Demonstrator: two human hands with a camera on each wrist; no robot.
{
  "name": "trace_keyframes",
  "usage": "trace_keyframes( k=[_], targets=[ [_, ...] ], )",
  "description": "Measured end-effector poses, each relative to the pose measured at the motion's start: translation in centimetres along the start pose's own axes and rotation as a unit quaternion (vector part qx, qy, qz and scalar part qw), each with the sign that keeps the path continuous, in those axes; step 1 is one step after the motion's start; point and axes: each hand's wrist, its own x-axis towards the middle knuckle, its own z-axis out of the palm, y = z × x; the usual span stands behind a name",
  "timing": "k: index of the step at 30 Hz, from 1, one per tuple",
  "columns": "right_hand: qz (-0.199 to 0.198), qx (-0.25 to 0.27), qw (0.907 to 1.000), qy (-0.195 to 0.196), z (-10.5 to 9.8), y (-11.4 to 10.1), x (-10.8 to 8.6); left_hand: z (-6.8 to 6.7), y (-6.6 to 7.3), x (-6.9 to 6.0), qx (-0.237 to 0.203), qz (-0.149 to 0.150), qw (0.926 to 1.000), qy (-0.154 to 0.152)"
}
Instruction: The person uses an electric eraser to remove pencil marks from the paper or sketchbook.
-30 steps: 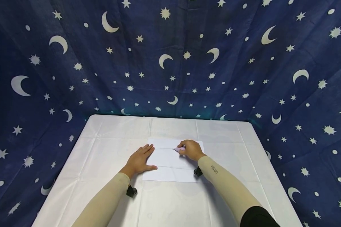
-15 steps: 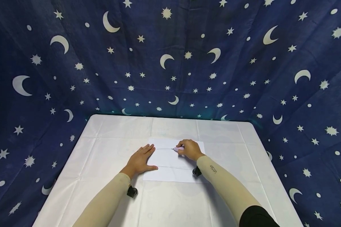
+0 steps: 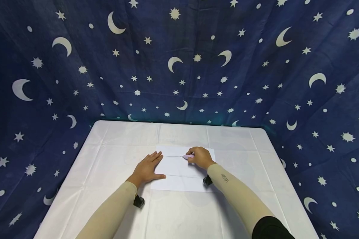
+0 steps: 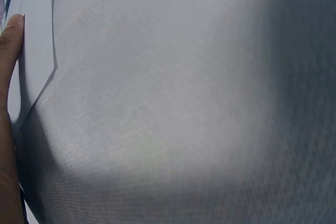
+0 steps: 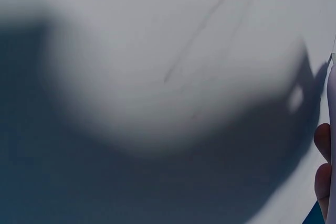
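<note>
A white sheet of paper (image 3: 179,184) lies on the white-covered table in the head view. My left hand (image 3: 147,169) rests on its left edge, fingers and thumb spread flat. In my right hand (image 3: 201,157), thumb and fingers pinch a lilac tool (image 3: 189,156) with a narrow pointed tip; its exact kind is unclear. The tip touches the paper at the right end of a thin dark line (image 3: 173,156). Another faint line (image 3: 179,176) crosses lower down. The right wrist view catches the lilac tool (image 5: 332,98) and fingertips (image 5: 322,182) only at its right edge.
The white tablecloth (image 3: 122,136) shows fold creases. Behind the table and at both sides hangs a dark blue curtain (image 3: 155,66) with moons and stars. Small black wrist cameras sit under the left wrist (image 3: 139,201) and the right wrist (image 3: 207,181).
My right hand has shifted very slightly left with the lilac tool since a second ago. The left hand and the paper have stayed in place.
</note>
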Motion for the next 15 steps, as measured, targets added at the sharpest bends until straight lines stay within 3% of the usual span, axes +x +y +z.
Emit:
trace_keyframes(
  k=[15],
  targets=[
    [-0.002, 0.008, 0.9999, 0.009, 0.33, 0.14, 0.20, 0.00, -0.06, 0.09, -0.002, -0.001, 1.0000, -0.002]
  ],
)
